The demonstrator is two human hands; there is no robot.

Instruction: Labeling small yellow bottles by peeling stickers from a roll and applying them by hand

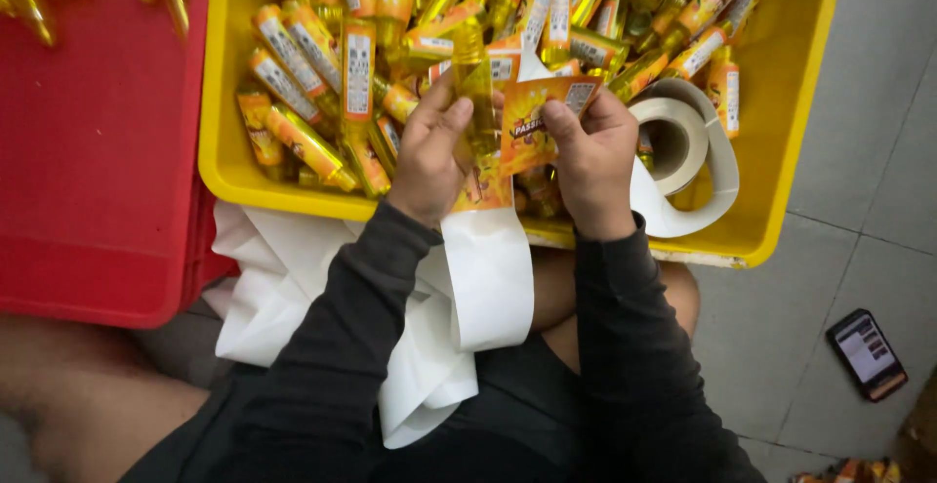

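Observation:
My left hand [434,146] grips a small clear bottle of yellow liquid [474,78], held upright over the yellow crate [800,122]. My right hand [590,156] pinches an orange label [535,122] and presses it against the bottle's side. A white backing strip [488,273] with another orange label on it hangs down from between my hands over my lap. Many labelled yellow bottles [356,73] lie piled in the crate.
A label roll [673,141] with loose white liner sits at the crate's right side. A red crate [98,151] with a few yellow bottles stands to the left. Used white backing paper [283,288] is heaped on my lap. A phone [867,353] lies on the grey tiled floor.

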